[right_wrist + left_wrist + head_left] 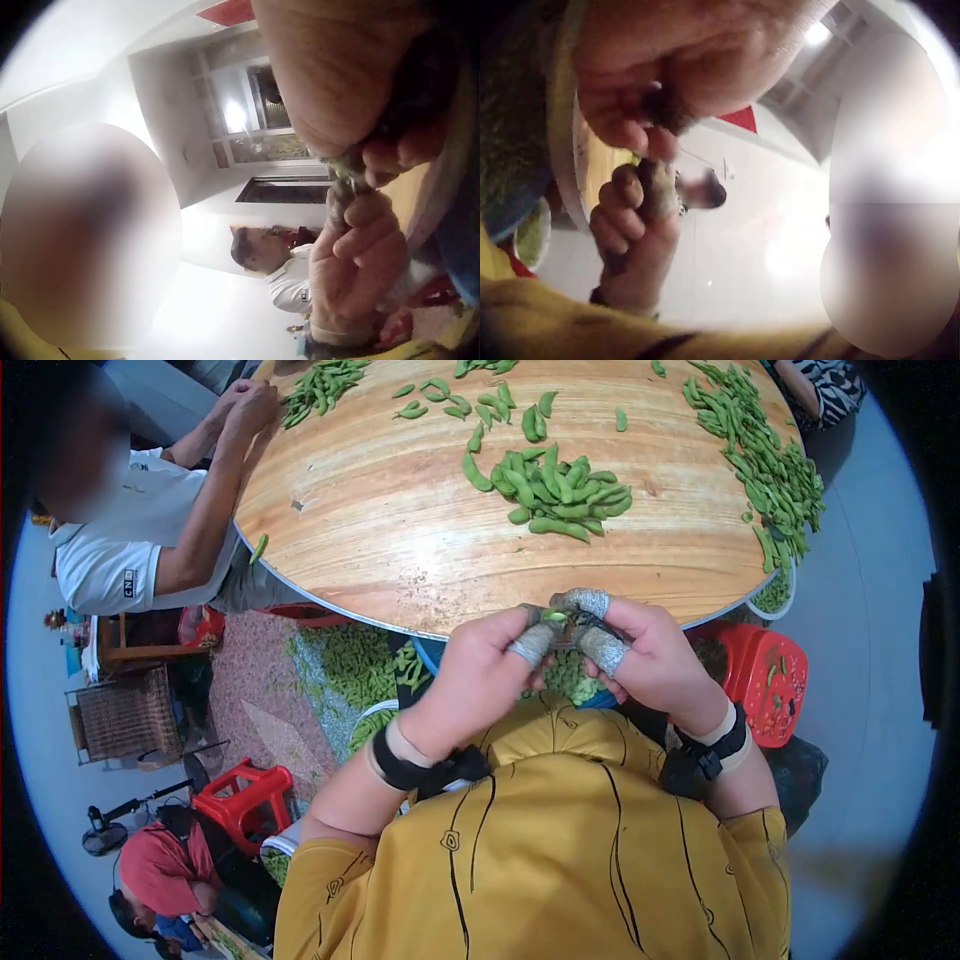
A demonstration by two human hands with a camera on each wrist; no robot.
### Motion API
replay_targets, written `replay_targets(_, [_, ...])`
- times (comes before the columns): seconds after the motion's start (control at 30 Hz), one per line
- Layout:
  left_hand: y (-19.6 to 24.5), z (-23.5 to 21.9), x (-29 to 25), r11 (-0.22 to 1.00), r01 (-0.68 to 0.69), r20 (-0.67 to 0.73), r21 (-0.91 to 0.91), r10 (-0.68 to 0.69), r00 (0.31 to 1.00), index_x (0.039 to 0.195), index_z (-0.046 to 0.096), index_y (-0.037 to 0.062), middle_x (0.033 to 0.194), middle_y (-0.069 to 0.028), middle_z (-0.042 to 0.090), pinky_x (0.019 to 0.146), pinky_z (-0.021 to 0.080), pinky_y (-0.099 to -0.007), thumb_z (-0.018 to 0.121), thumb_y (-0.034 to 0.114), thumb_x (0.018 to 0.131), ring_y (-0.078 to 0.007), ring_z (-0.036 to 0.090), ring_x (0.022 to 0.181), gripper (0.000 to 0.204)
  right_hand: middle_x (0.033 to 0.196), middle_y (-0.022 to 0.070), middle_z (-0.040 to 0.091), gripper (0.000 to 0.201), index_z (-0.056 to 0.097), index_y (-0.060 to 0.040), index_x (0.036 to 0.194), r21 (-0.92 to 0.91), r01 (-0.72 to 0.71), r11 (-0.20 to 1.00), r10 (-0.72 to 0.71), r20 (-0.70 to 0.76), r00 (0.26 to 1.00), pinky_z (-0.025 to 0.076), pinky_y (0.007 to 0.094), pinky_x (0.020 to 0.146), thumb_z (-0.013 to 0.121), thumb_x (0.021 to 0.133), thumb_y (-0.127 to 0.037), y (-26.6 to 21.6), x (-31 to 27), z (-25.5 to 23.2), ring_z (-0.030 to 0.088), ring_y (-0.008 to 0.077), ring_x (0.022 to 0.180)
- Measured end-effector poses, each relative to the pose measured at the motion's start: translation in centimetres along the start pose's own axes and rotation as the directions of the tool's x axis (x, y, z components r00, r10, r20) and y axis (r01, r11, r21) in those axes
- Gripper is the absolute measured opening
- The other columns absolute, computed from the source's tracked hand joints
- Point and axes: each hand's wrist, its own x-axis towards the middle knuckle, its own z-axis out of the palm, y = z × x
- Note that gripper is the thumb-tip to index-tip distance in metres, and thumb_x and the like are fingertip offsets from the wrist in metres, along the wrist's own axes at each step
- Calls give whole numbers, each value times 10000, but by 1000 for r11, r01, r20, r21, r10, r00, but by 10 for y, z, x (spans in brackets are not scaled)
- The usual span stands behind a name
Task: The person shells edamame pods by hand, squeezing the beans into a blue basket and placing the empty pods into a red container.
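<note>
Over the near edge of the wooden table [370, 575], my left hand [470, 670] and right hand [655, 650] meet at their fingertips. Grey tape wraps the thumbs and some fingers of both. Between them they pinch a green soybean pod [555, 617], mostly covered by the fingertips. In the right wrist view, a bit of green shows where the right hand [337, 82] meets the left hand [356, 262]. The left wrist view has the fingers hiding the pod. A loose pile of soybean pods [560, 490] lies on the table just beyond my hands.
More pods [760, 460] heap along the table's right edge, above a white bucket [775, 595]. A red stool [765, 685] stands at the right. Someone in a white shirt [130, 545] sits at the left. Many beans or pods [350, 665] fill the space below the table.
</note>
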Motion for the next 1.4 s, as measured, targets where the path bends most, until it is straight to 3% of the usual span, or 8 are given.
replay_targets(0.13, [-12, -9, 1, 857, 235, 204, -459, -155, 967, 930, 588, -11, 790, -22, 602, 594, 462, -236, 466, 32, 941, -75, 550, 654, 129, 776, -42, 586, 317, 579, -78, 1206, 71, 83, 994, -86, 41, 995, 428, 200, 569, 530, 893, -73, 15, 1, 0, 500, 27, 646])
replay_targets(0.2, [-14, -8, -1, 975, 30, 160, -222, 6, 987, 965, 588, -21, 811, -24, 607, 630, 470, -224, 456, 2, 924, -72, 561, 680, 140, 784, -5, 603, 297, 585, -47, 1159, 30, 299, 954, -296, -79, 952, 456, 257, 616, 566, 862, -56, 29, 4, 5, 534, 73, 695])
replay_targets(0.43, [-7, 0, -3, 986, -89, 123, 139, 72, 990, 976, 584, -27, 796, -24, 610, 664, 496, -248, 376, -93, 856, -85, 583, 694, 249, 838, 137, 611, 239, 583, -22, 983, -541, 274, 795, -419, -163, 893, 497, 357, 657, 641, 755, -65, 18, 1, 5, 626, 273, 750])
replay_targets(0.5, [-7, -1, -4, 938, -139, 157, 316, 93, 983, 983, 572, -32, 808, -26, 609, 665, 501, -252, 359, -99, 834, -89, 591, 695, 269, 846, 152, 600, 258, 581, -34, 950, -735, 387, 557, -601, -34, 799, 498, 401, 655, 665, 711, -81, 23, 5, 3, 605, 346, 783])
replay_targets(0.93, [-13, 4, -6, 997, 73, 32, -17, -73, 997, 950, 562, -33, 807, -44, 616, 650, 511, -251, 391, -74, 857, -116, 609, 691, 199, 806, 130, 560, 291, 561, -27, 899, -879, 298, 372, -630, -3, 777, 502, 393, 602, 696, 643, -49, 22, -13, 16, 599, 328, 730])
replay_targets(1.17, [-16, 8, -12, 825, -304, 96, 476, 295, 951, 877, 573, -26, 715, -190, 608, 585, 502, -347, 500, -73, 783, -290, 654, 651, 129, 779, 144, 550, 281, 544, -29, 893, -843, 366, 395, -647, 29, 762, 498, 403, 586, 685, 652, -59, 29, 0, 19, 591, 337, 711])
replay_targets(1.33, [-21, -27, -40, 799, -218, 94, 560, 200, 975, 916, 613, -1, 726, -169, 625, 595, 504, -355, 528, -14, 802, -275, 658, 656, 143, 757, 141, 563, 181, 595, -38, 863, -800, 402, 446, -508, 143, 849, 486, 410, 618, 678, 710, -86, 29, 0, 20, 582, 340, 707])
replay_targets(1.4, [-28, -52, -58, 751, -58, 2, 657, 75, 997, 957, 604, -4, 797, -245, 605, 667, 495, -464, 561, 28, 766, -425, 601, 770, 198, 751, 140, 566, 153, 603, -43, 860, -785, 440, 435, -503, 194, 842, 487, 416, 630, 674, 741, -107, 24, 0, 15, 585, 341, 699])
